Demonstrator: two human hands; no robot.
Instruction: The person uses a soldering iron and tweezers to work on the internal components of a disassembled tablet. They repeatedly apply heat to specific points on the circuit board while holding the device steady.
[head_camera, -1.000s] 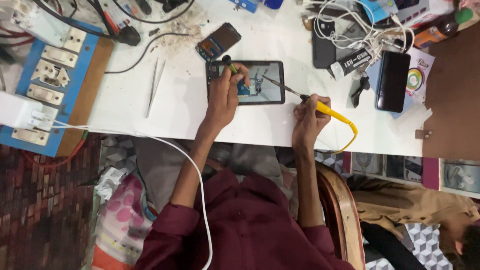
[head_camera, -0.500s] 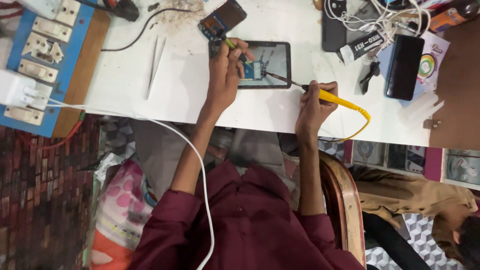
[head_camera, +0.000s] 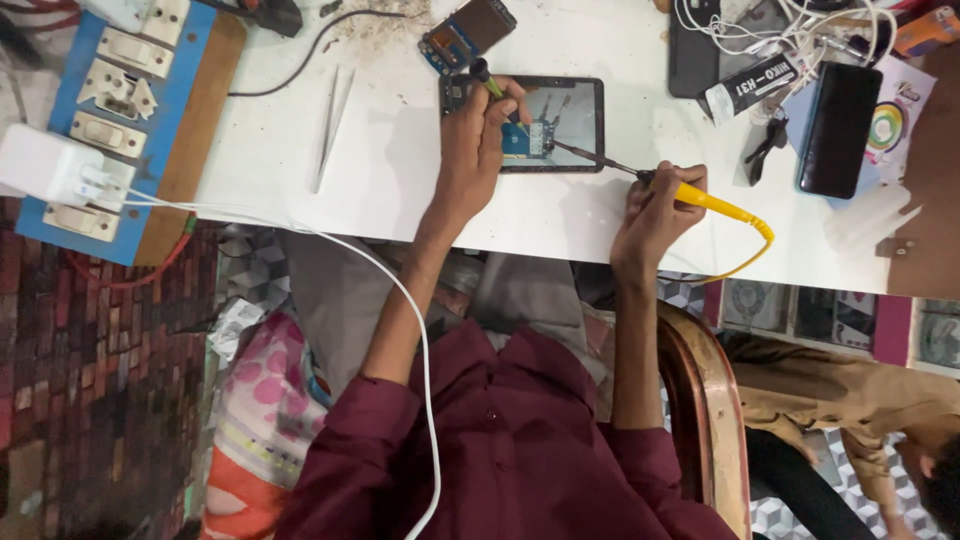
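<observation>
Yellow-handled soldering iron (head_camera: 700, 197) being gripped by right hand (head_camera: 655, 215); left hand (head_camera: 478, 140) fingers pinching green-tipped tool (head_camera: 487, 80) over opened black phone (head_camera: 560, 122). Tip slipping risks scorching board.

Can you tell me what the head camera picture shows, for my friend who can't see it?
A person in a maroon shirt works on an opened phone lying on a white table. The right hand holds a yellow-handled soldering iron with its tip at the phone; the left hand holds a small green-handled tool over it. Tweezers lie nearby.
</observation>
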